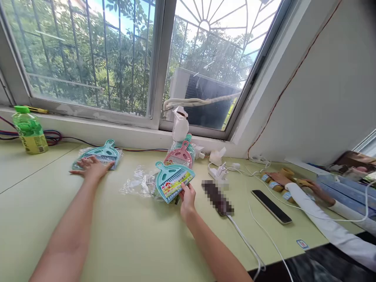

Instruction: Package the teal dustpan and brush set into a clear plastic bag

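My right hand (188, 197) grips the lower right edge of a turquoise dustpan-and-brush set (173, 180) with a yellow printed label. Thumb and fingers pinch it just above the table. On the left, my left hand (93, 168) lies with fingers spread flat on another turquoise dustpan set (102, 152), which is in clear plastic wrap. Behind the held set, a pink dustpan set (179, 156) leans at the front of a row of turquoise ones. Crumpled clear plastic bags (139, 182) lie just left of the held set.
A green-capped bottle (29, 129) stands far left by the window. Right of me are a power strip (217, 172), a pixelated phone-like item (217, 197) with a cable, and a black phone (272, 206). At far right, a co-worker's hands (280, 178) handle brownish-yellow rolls (276, 185).
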Available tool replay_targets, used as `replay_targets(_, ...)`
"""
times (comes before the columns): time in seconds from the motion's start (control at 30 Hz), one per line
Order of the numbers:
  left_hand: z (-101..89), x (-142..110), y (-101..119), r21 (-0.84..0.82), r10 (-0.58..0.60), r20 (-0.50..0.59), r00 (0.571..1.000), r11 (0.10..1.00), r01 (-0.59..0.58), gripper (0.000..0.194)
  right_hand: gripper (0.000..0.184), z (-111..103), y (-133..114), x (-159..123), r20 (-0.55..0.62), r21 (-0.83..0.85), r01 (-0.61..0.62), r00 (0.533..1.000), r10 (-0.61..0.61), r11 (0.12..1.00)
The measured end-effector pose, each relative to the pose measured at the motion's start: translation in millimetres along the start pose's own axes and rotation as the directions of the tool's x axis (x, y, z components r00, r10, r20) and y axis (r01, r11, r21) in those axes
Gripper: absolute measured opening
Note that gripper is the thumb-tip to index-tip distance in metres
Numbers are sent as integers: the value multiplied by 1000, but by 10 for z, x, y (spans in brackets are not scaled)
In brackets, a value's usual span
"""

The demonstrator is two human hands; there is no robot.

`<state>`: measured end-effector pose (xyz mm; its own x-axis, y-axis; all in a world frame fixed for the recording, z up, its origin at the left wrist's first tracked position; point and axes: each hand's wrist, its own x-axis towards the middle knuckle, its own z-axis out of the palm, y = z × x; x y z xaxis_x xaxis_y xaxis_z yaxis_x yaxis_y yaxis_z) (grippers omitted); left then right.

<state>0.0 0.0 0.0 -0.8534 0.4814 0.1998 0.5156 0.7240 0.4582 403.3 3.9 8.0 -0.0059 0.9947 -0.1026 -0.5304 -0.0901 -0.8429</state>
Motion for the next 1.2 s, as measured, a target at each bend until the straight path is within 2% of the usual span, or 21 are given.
replay_targets(0.13, 37, 82, -2, -10, 22, 49, 999, 1000, -21, 104, 45, -12, -14, 45, -81, -12, 78, 994, -79, 997)
replay_targets(0.27, 55, 84, -12, -21, 65, 40, 997, 998, -64, 104, 48, 6, -55, 24, -89, -2, 132, 987, -131, 991)
replay_targets(0.33, 58, 47, -17, -37, 81, -3, 997, 996, -81, 104, 48, 19, -69, 3, -72, -6, 148, 986, -148, 989)
replay_targets(0.4, 37, -27, 3, -68, 120, -115, 986, 989, -128, 102, 46, 33, -76, -17, -58, -7, 129, 990, -129, 992)
replay_targets(0.47, -11, -143, 59, -109, 224, -279, 934, 959, -263, 90, 45, 45, -76, -36, -43, 5, 88, 995, -88, 996)
replay_targets(0.53, -74, -293, 143, -146, 342, -431, 835, 887, -438, 68, 44, 56, -74, -55, -20, 19, 58, 998, -57, 998)
replay_targets(0.6, -131, -474, 231, -186, 406, -519, 752, 805, -563, 51, 42, 70, -70, -79, 18, 33, 37, 999, -38, 999)
replay_targets(0.63, -155, -575, 268, -209, 423, -537, 730, 772, -601, 47, 41, 78, -68, -93, 37, 40, 28, 999, -29, 999)
replay_targets(0.7, -199, -805, 318, -260, 451, -546, 706, 710, -655, 44, 38, 97, -61, -128, 69, 53, 3, 998, -7, 999)
replay_targets(0.73, -226, -935, 331, -312, 427, -557, 712, 687, -657, 44, 38, 107, -57, -148, 87, 58, -9, 996, 4, 998)
replay_targets(0.8, -302, -1217, 341, -466, 287, -590, 755, 643, -608, 49, 38, 130, -50, -194, 131, 61, -33, 991, 25, 998)
replay_targets(0.83, -353, -1365, 344, -549, 260, -557, 789, 597, -585, 52, 38, 141, -49, -217, 160, 59, -42, 987, 32, 997)
replay_targets(0.9, -472, -1646, 356, -694, 354, -399, 846, 486, -531, 58, 37, 162, -56, -262, 221, 51, -41, 975, 29, 998)
replay_targets(0.97, -586, -1881, 390, -789, 521, -213, 826, 407, -460, 56, 38, 179, -76, -297, 296, 42, -31, 955, 17, 999)
replay_targets(1.03, -657, -2051, 445, -895, 624, -7, 781, 345, -284, 53, 39, 190, -100, -320, 392, 29, -16, 920, 3, 999)
replay_targets(1.1, -670, -2159, 505, -946, 617, 162, 770, 320, -57, 55, 41, 199, -114, -329, 489, -2, 0, 872, 1, 1000)
replay_targets(1.2, -615, -2224, 556, -952, 467, 269, 842, 262, 159, 58, 43, 214, -115, -301, 565, -73, 6, 824, 36, 997)
